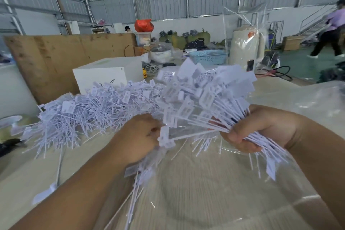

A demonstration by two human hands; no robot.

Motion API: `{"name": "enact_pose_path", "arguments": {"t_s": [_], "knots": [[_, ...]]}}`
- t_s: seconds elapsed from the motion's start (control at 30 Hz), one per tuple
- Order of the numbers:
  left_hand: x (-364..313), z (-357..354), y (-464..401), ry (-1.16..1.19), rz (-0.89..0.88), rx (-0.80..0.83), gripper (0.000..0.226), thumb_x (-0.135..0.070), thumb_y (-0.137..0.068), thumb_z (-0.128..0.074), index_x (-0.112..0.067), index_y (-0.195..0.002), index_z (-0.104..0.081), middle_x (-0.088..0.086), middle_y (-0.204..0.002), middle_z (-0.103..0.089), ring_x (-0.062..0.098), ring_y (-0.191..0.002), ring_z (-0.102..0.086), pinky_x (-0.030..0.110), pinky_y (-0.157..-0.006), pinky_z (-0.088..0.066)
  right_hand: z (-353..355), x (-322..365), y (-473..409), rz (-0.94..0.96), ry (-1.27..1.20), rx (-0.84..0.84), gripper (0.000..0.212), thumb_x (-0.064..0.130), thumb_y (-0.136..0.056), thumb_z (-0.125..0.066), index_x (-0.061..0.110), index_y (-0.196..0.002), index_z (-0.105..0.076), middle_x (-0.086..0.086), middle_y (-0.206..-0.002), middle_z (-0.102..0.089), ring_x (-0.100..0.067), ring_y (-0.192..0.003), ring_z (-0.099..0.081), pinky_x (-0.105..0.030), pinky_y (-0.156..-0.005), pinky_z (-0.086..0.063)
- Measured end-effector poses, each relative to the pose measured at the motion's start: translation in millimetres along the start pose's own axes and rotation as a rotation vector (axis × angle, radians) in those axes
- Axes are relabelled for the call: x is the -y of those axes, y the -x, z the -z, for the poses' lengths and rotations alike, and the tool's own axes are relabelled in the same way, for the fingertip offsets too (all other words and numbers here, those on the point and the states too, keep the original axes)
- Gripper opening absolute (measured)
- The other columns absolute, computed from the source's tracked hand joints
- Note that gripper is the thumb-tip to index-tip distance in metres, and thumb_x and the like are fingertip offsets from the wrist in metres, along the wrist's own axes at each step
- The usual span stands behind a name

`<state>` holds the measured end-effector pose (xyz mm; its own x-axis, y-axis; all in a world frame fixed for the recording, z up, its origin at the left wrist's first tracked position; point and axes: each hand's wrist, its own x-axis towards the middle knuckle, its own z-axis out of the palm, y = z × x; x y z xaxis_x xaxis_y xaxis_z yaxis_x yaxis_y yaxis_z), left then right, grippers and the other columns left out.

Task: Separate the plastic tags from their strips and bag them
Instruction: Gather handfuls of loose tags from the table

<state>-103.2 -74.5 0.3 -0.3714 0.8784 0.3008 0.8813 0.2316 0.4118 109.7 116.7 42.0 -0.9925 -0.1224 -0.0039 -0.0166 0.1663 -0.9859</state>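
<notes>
Head view: on the worktop (186, 183) nearest, the right hand (265, 129) has its grip clamped on a fanned bundle of plastic tags (209, 95); the left hand (138, 136) pinches one tag (165, 136). Left of the bundle lies a loose tag pile (84, 110). Behind the pile stand a white box (104, 74), then a blue basket (208, 57).

The fingertips of the left hand (139, 137) are hidden behind the white plastic tags (169, 117) it holds, so its grip cannot be read. The walking person in a lilac top (331, 30) is blurred and cut by the right edge. The black writing on the white box (104, 78) is half covered by the tag heap (84, 112).
</notes>
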Motion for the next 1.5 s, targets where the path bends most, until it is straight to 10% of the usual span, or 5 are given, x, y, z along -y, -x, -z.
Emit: {"name": "enact_pose_path", "arguments": {"t_s": [0.2, 0.37, 0.57, 1.07, 1.5], "knots": [[0.5, -11.0, 4.1, -0.124, 0.176, -0.038, 0.014, -0.041, -0.078, -0.073, -0.033, -0.085, -0.063, -0.016, -0.078, -0.048, 0.014, -0.09, -0.058, 0.009, -0.073, -0.034, -3.9, 1.8, 6.9, -0.233, 0.379, -0.016, 0.027, 0.012, -0.064, -0.072, -0.004, -0.084, -0.065, -0.017, -0.073, -0.063, -0.02, -0.07, -0.059, -0.024, -0.065, -0.047], [-1.3, -5.7, -0.8, 0.078, 0.163, -0.202, 0.015, -0.024, -0.085, -0.063, -0.031, -0.073, -0.058, -0.021, -0.069, -0.062, -0.004, -0.06, -0.056, 0.024, -0.054, -0.036, -9.5, 7.1, 9.1, -0.366, 0.637, -0.089, 0.025, 0.023, -0.067, -0.076, 0.045, -0.066, -0.065, 0.021, -0.059, -0.06, 0.006, -0.056, -0.055, -0.011, -0.057, -0.042], [-23.1, 5.9, -0.1, 0.904, 0.105, -0.427, 0.025, -0.001, -0.097, -0.047, -0.015, -0.077, -0.052, 0.001, -0.06, -0.063, 0.012, -0.055, -0.055, 0.019, -0.057, -0.046, -11.9, 8.5, 5.8, -0.37, 0.817, -0.26, 0.039, 0.012, -0.074, -0.072, 0.049, -0.067, -0.062, 0.02, -0.063, -0.061, 0.002, -0.059, -0.056, -0.02, -0.06, -0.045], [-48.1, 12.4, 13.4, 1.093, -0.004, 0.155, 0.009, -0.025, -0.062, -0.062, -0.017, -0.063, -0.058, -0.009, -0.046, -0.035, 0.004, -0.038, -0.029, 0.016, -0.041, -0.026, -3.5, -2.6, -13.6, -0.475, 0.419, -0.817, 0.02, -0.001, -0.08, -0.065, 0.002, -0.066, -0.051, -0.013, -0.056, -0.044, -0.019, -0.041, -0.041, -0.025, -0.047, -0.039], [-50.5, 16.4, 20.2, 0.69, -0.105, 0.486, 0.013, -0.038, -0.068, -0.072, -0.028, -0.067, -0.064, -0.016, -0.056, -0.048, 0.0, -0.051, -0.041, 0.013, -0.052, -0.034, -18.9, -25.3, -33.1, -0.419, 0.563, -0.85, 0.038, 0.019, -0.063, -0.087, 0.019, -0.084, -0.054, 0.001, -0.072, -0.066, -0.011, -0.055, -0.06, -0.017, -0.04, -0.044]]}}
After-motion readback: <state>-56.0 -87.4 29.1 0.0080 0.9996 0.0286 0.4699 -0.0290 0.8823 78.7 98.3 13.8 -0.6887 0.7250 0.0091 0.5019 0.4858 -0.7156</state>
